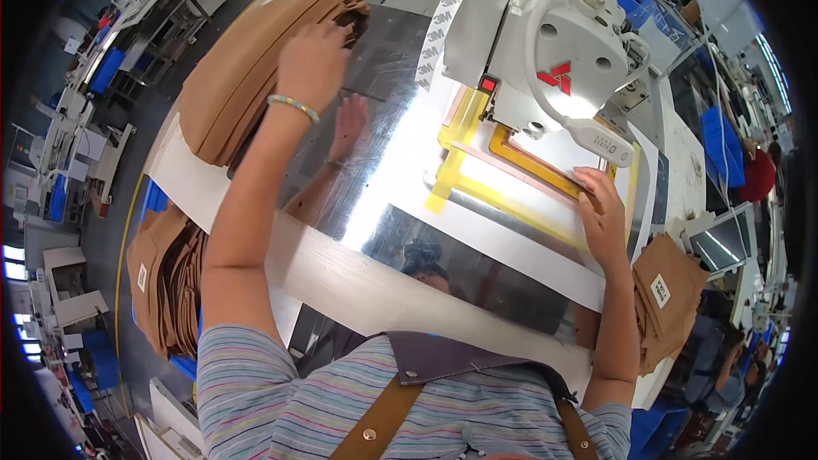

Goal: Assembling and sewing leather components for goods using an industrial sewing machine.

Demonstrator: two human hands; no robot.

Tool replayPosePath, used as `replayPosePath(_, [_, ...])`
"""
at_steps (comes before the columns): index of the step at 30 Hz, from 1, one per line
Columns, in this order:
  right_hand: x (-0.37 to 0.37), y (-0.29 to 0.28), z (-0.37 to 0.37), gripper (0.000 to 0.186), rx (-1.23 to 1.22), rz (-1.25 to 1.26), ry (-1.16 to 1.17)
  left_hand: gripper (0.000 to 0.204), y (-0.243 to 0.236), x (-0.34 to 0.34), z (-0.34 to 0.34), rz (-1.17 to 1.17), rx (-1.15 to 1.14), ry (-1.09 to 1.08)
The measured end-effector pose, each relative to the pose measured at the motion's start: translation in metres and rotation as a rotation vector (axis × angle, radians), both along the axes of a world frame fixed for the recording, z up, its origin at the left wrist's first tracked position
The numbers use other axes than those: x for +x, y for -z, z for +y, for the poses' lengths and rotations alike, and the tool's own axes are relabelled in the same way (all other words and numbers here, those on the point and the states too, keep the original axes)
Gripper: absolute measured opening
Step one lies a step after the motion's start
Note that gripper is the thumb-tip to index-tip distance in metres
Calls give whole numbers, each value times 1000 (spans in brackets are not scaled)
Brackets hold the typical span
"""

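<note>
My left hand, with a banded bracelet at the wrist, reaches over the far end of a thick stack of brown fabric pieces. Its fingers are slightly blurred, but they look apart, and the palm reflected in the shiny metal plate shows nothing held. At the right, my right hand lies with bent, parted fingers against the near right corner of an amber-edged clamp frame. That frame sits under the white sewing machine head, on a white sheet edged with yellow tape.
A white cable with a small control unit hangs before the machine head. More brown pieces hang at the lower left, and labelled brown pieces lie at the right. A pale rounded table edge runs along my front.
</note>
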State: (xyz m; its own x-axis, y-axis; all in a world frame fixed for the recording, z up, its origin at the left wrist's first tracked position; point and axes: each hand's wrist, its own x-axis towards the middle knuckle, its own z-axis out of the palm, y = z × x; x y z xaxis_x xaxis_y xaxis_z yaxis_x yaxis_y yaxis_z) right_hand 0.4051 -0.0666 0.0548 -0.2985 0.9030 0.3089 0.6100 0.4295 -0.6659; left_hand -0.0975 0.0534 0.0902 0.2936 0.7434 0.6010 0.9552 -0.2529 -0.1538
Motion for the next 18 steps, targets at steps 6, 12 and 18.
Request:
replayPosePath(6, [1, -8, -4, 23, 126, -62, -24, 26, 38, -118, 31, 184, 97, -338])
replayPosePath(12, [11, -2, -9, 21, 123, -22, -11, 27, 22, -106, 45, 13, 3, -338])
replayPosePath(18, [5, 1, -13, 17, 146, -25, -17, 29, -6, -139, 69, -271, -42, -450])
